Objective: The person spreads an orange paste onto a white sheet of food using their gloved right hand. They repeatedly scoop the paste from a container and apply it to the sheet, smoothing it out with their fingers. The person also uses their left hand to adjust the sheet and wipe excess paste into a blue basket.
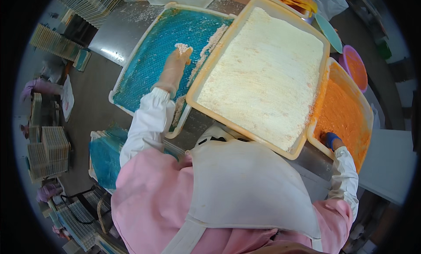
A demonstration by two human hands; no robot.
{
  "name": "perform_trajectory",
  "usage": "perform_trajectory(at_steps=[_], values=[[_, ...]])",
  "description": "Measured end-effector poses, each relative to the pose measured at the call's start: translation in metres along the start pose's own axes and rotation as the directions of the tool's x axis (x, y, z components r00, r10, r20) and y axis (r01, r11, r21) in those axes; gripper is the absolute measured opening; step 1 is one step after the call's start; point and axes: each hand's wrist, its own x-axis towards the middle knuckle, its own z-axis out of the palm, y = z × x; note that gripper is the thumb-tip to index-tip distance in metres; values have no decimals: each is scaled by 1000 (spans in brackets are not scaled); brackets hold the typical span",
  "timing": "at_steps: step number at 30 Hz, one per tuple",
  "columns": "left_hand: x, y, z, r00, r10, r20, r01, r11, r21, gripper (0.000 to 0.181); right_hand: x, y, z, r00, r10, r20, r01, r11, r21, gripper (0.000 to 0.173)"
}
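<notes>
My left hand (174, 64), in a thin pale glove dusted with crumbs, is over the blue mesh (148, 56) of a white-rimmed tray. A row of coated pieces (210, 45) lies along that tray's right side. In the middle a yellow tub (241, 129) holds pale crumbs or powder (263, 79). My right hand (332, 140), in a blue glove, reaches into the near left corner of a tub of orange paste or batter (345, 109); its fingertips are hidden. Whether either hand grips a piece cannot be told.
A purple bowl (354, 68) with orange contents and a pale green lid or dish (329, 33) stand beyond the tubs. A second mesh tray (107, 155) is at my left. Stacked trays (54, 148) and other people, one in a purple sleeve (41, 86), are farther left.
</notes>
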Motion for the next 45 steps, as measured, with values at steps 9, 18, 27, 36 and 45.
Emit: perform_trajectory(at_steps=[9, 18, 27, 36, 45], values=[[49, -70, 8, 911, -33, 412, 49, 998, -28, 76, -4, 11, 9, 969, 209, 130, -237, 651, 721, 26], [0, -84, -17, 918, -310, 247, 346, 931, -116, 77, -37, 6, -22, 981, 150, -126, -137, 985, 105, 18], [-5, -80, -11, 944, -92, 318, 170, 959, -228, 81, -12, 1, 8, 969, 226, -102, -150, 860, 487, 21], [-42, 7, 47, 915, 106, 390, -134, 990, 45, 36, -86, -11, -101, 845, 88, -527, 101, 942, 320, 24], [-63, 22, 115, 257, 248, 934, -893, 431, 131, 33, -138, -104, -200, 759, -77, -646, 616, 406, 675, 32]])
